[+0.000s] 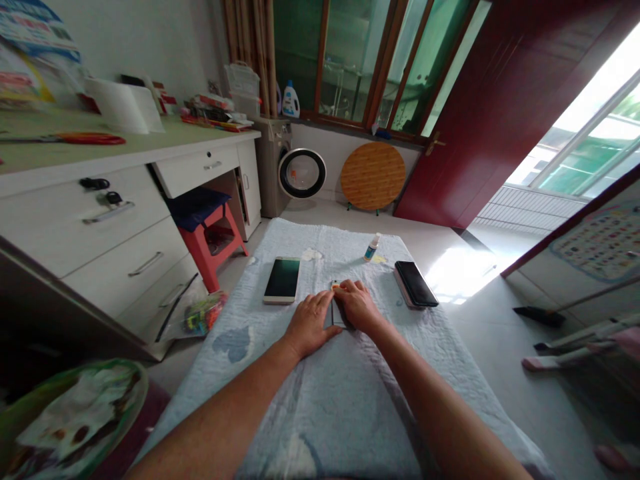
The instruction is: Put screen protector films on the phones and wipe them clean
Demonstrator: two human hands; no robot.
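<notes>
Head view shows a worktop (345,407) under a pale blue patterned cloth (240,387); light floor (475,333) lies around it, a white drawer unit (125,243) stands at the left, and farther back are a washing machine (271,170) with its round door (302,173) open and a dark red door (465,113). Between the left hand (311,323) and the right hand (357,303), partly hidden by them, a dark flat thing (339,317) lies on the cloth. The left hand rests at its left side, fingers close together, thumb spread away along the near edge. The right hand covers its right side with bent fingers; at the fingertips is a small yellow-orange piece (335,285), but I cannot tell if they pinch it. A light-framed phone (281,281) lies to the left of the hands, a black case (417,285) to the right. A green-rimmed bin (143,393) at the near left holds crumpled tissue (75,415), a clear bag (175,321) beyond it has colourful things (204,313) inside, and farther, on the worktop, a small bottle (371,250) stands upright.
</notes>
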